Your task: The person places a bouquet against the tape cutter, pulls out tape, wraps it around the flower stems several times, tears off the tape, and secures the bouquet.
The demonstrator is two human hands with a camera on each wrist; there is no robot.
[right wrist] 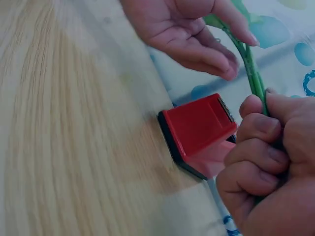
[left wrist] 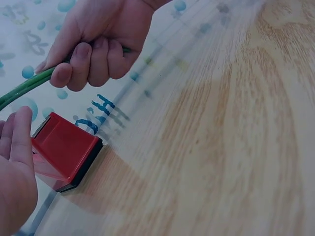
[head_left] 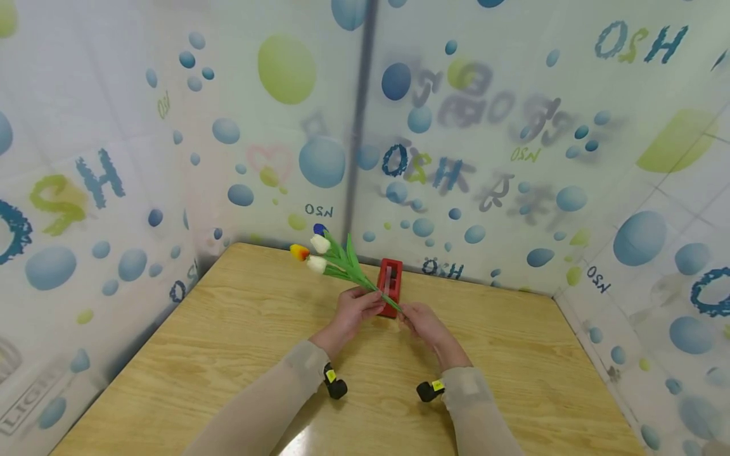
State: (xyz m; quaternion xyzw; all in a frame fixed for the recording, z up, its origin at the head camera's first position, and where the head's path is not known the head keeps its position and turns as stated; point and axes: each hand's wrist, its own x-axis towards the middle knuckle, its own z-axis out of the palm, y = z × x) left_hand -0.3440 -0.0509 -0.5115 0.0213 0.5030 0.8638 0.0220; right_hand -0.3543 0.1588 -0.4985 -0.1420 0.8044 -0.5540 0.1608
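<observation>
Several green tulip stems (right wrist: 254, 76) in a clenched right grip (head_left: 424, 323), left grip (head_left: 353, 309) (fingers nearly straight) against them.

Seeing a light-brown, wood-grained table (head_left: 274, 323) stretching from near to far. Spotting a red-and-black plastic tape dispenser (right wrist: 197, 129) standing near its far edge. Noticing white sheeting (head_left: 502, 44), printed with blue and green ovals and mirrored H2O lettering (head_left: 641, 44), surrounding left, far and right, and a dark vertical band (head_left: 361, 107) running down its far side.
</observation>
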